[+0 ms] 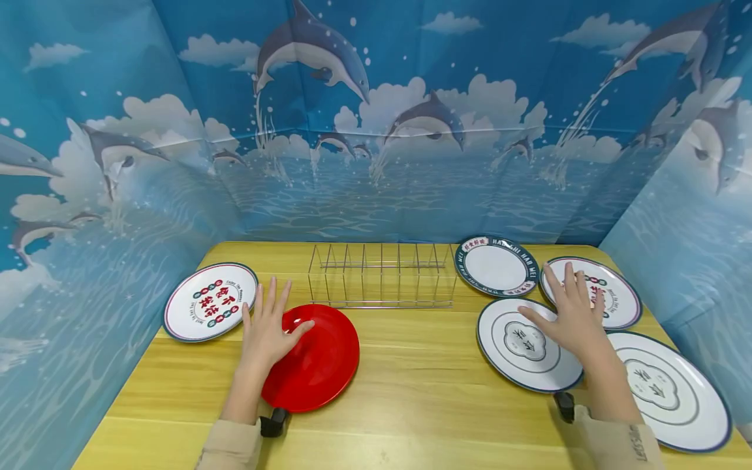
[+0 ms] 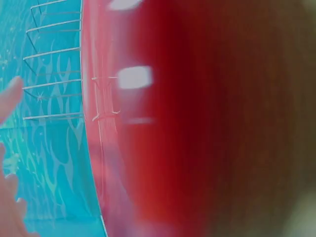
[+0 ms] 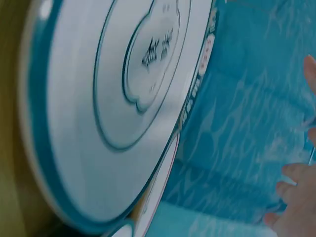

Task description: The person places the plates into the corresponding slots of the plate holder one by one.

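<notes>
My left hand [image 1: 267, 336] is held over the left edge of a red plate [image 1: 323, 359], fingers straight and spread, holding nothing. That glossy plate fills much of the left wrist view, where part of the hand [image 2: 11, 207] shows at the left border. On the other side, my right hand [image 1: 572, 320] spreads its fingers above a white plate with a grey flower-shaped emblem [image 1: 505, 352] and a white plate with red lettering [image 1: 619, 303]. Nothing is in its grasp. In the right wrist view the emblem plate [image 3: 79, 133] lies close, with fingers [image 3: 298, 192] at the right.
A wire dish rack [image 1: 382, 304] stands at the table's back middle. Right of it lies a green-rimmed plate [image 1: 496, 264]. A large oval plate [image 1: 699, 405] sits at the right edge, another red-lettered plate [image 1: 182, 307] at the left. A dolphin-print curtain [image 1: 376, 189] surrounds the wooden table [image 1: 423, 385].
</notes>
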Available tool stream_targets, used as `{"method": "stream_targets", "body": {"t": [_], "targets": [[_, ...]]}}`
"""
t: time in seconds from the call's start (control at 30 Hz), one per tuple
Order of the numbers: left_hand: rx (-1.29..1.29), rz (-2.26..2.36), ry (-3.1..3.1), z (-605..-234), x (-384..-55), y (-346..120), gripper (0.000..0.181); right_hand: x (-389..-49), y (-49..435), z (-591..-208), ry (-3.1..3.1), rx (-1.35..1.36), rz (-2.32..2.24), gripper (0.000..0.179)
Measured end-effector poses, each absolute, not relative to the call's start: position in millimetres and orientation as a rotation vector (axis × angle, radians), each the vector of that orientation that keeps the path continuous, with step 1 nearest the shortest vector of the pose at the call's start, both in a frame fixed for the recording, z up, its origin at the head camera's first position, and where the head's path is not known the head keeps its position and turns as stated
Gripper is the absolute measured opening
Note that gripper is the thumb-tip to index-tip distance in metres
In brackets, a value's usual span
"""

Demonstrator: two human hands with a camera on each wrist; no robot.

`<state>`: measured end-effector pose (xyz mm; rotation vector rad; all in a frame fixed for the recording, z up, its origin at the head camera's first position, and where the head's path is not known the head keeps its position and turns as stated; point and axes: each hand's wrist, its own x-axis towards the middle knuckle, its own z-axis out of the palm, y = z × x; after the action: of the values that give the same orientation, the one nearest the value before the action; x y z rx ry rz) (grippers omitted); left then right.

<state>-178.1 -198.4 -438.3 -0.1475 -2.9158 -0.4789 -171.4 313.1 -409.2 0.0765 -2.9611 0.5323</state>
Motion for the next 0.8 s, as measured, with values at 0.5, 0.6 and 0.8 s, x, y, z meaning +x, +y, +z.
{"method": "stream_targets", "body": {"t": [0.5,0.6,0.8], "targets": [[-0.166,-1.545,-2.515,-420.5,-200.9,-212.7,0.078,-126.7,430.5,-441.0,-2.553,-0.173,1.045,0.090],[-0.193,-1.668,-2.460,-417.7,-206.1,-213.5,0.076,-127.7,477.6,-477.5,-2.485,-0.260,1.059,0.092],[-0.212,-1.835,-2.388,-416.2,-218.5,-213.8,0.070,-116.7,527.2,-511.5,-2.403,-0.503,1.109,0.095]]}}
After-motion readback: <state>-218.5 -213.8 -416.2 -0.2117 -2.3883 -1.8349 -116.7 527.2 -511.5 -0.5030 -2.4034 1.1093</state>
